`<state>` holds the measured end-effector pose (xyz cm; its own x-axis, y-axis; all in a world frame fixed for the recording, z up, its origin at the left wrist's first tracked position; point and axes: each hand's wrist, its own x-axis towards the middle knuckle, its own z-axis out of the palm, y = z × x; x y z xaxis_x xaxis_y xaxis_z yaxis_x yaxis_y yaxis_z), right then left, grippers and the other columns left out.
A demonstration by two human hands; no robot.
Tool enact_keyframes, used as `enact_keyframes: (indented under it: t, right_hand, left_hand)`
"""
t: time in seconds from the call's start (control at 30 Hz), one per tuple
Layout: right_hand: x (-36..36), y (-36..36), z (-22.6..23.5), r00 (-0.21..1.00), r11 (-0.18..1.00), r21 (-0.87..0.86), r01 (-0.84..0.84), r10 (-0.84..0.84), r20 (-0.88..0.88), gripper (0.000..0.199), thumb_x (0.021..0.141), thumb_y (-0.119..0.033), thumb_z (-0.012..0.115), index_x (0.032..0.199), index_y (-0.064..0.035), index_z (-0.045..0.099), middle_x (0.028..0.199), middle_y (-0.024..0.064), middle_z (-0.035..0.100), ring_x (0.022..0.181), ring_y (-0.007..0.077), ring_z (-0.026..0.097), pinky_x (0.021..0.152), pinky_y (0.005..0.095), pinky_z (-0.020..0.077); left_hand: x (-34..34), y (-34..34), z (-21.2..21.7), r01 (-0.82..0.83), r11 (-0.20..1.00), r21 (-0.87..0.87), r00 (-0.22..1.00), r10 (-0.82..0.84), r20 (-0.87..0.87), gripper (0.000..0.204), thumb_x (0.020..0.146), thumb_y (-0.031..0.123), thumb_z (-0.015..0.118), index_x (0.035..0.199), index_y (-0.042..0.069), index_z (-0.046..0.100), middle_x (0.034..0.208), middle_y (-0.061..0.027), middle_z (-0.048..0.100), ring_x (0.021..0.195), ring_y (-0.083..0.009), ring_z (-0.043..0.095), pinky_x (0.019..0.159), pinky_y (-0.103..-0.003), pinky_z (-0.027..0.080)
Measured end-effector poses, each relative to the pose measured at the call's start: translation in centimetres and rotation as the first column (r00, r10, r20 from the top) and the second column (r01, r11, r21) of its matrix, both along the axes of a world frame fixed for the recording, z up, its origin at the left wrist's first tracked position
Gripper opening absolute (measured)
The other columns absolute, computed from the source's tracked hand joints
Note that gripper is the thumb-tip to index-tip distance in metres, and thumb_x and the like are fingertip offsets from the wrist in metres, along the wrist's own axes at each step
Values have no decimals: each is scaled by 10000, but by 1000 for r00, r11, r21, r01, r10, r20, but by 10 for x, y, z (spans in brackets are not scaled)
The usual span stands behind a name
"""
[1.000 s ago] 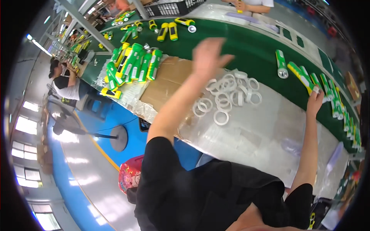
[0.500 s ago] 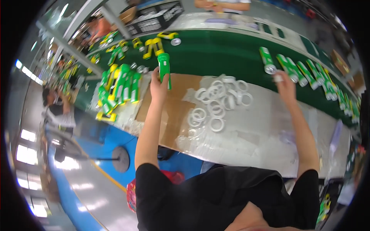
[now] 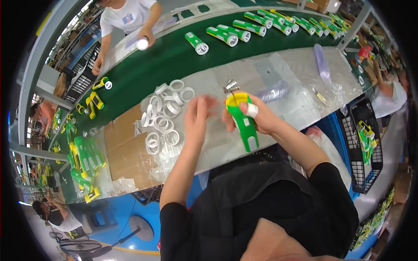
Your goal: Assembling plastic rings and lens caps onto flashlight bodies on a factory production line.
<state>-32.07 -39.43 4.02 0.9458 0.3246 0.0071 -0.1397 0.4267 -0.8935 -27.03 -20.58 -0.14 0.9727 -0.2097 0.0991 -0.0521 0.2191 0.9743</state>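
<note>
Two hands worked above the grey worktop (image 3: pixel 278 82), beside a green conveyor belt (image 3: pixel 174 61). Right hand (image 3: pixel 257 115) had its fingers clamped on a green flashlight body (image 3: pixel 241 124), long axis near vertical in view, yellow head end away from the person. Left hand (image 3: pixel 198 115) hovered just left of it, fingers loosely apart and empty, nearer the pile of white rings (image 3: pixel 163 113).

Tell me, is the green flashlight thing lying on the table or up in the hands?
Up in the hands. The right hand grips the green flashlight body above the table; the left hand is open beside it.
</note>
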Motion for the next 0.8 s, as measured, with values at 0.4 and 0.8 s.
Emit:
enact_keyframes:
  t: [0.4, 0.8]
  right_hand:
    - [-51, -23, -8, 998, 983, -176, -57, 51, -40, 603, 908, -438, 651, 1323, -50, 446, 1024, 112, 615, 813, 199, 647, 724, 321, 518]
    - [-56, -35, -35, 941, 947, -37, 318, -321, -112, 440, 983, -360, 551, 1291, -55, 469, 944, 100, 607, 748, 173, 608, 650, 286, 497]
  left_hand:
    - [-37, -44, 29, 255, 955, 150, 917, -288, 277, 224, 974, 116, 553, 1093, -32, 671, 1053, -121, 684, 882, -201, 652, 843, -333, 504]
    - [-11, -75, -9, 82, 954, 289, 845, -220, 487, 516, 937, 333, 584, 1334, 13, 507, 1331, -157, 556, 1186, -331, 537, 1022, -426, 371]
